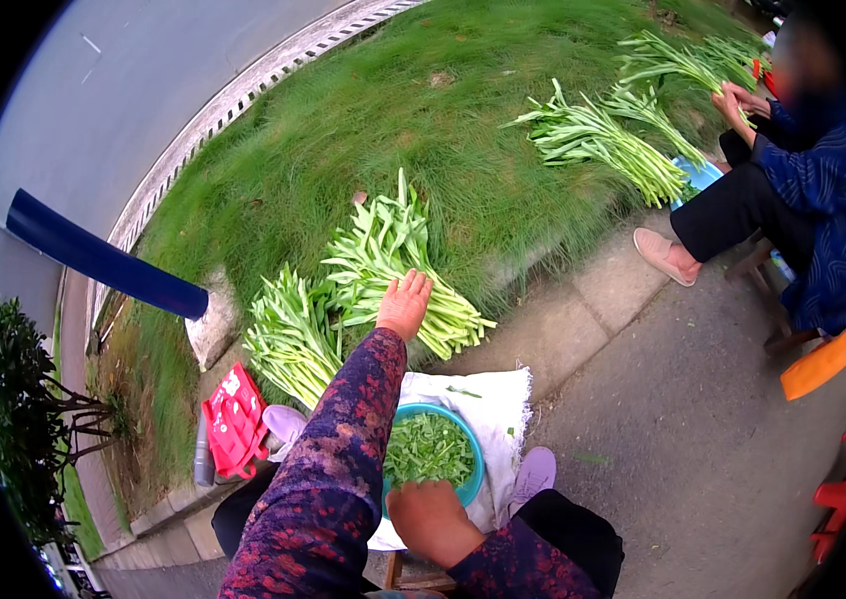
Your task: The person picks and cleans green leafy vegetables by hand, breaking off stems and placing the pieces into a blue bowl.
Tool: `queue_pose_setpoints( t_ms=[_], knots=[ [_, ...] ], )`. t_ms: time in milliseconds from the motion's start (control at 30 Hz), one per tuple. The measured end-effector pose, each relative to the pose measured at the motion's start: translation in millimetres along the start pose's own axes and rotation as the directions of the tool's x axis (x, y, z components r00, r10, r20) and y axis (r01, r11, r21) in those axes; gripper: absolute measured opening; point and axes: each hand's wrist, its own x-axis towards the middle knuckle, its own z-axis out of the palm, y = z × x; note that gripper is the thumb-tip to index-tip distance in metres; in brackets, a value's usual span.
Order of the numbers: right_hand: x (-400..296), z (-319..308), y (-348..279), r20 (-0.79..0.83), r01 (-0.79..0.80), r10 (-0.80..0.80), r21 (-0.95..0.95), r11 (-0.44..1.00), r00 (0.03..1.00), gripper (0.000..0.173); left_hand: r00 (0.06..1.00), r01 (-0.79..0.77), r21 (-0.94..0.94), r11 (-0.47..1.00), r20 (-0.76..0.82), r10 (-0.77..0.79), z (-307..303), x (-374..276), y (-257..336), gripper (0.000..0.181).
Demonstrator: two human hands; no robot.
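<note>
My left hand [404, 303] reaches forward over a bundle of leafy green vegetables [453, 318], palm down with its fingers extended. It lies on or just above the stalks and is not closed around them. A second bundle of greens [292, 337] lies to its left along the grass edge. Near my body, my right hand [434, 520] is curled at the near rim of a blue-green basin [480, 457]. Whether its fingers hold anything is hidden. Cut leaf pieces [427, 445] fill the basin, which stands on a white woven sack [505, 404] between my feet.
A red bag [236, 419] and a grey cylindrical bottle [203, 457] sit at the left. Beyond them a blue post [108, 258] leans over the grass. At right a seated person [805, 172] holds stalks, with more greens [610, 142] and a light-blue basin [702, 176] nearby.
</note>
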Motion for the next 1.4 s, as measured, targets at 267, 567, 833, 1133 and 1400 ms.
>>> queue_pose_setpoints(
  t_ms=[267, 567, 833, 1133, 1400],
  knots=[
    [-12.2, -0.3, 6.7, -0.093, -0.007, 0.008, 0.015, 1.000, 0.996, 0.009, 0.993, -0.099, 0.016, 0.995, 0.059, 0.098, 23.1, 15.8, 0.3, 0.051],
    [-8.6, 12.0, 4.9, -0.029, -0.027, 0.029, 0.049, 0.998, 0.999, 0.010, 0.987, -0.033, -0.095, 0.995, -0.157, 0.017, 52.0, -0.8, -5.7, 0.035],
    [-8.9, -1.2, 6.5, 0.043, 0.002, -0.003, 0.039, 0.999, 0.999, 0.010, 0.979, 0.019, -0.381, 0.925, -0.179, -0.094, 18.9, -5.2, -38.3, 0.042],
    [-5.8, -7.3, 3.8, 0.142, -0.021, 0.017, 0.026, 0.999, 0.990, 0.012, 0.879, 0.144, -0.872, 0.468, -0.105, -0.466, 22.6, -14.7, -85.8, 0.035],
    [-0.7, -3.5, -3.0, 0.126, -0.013, 0.009, 0.030, 0.999, 0.992, 0.011, 0.586, -0.111, -0.966, -0.235, 0.128, -0.800, 26.8, -44.1, -119.4, 0.026]
  ],
)
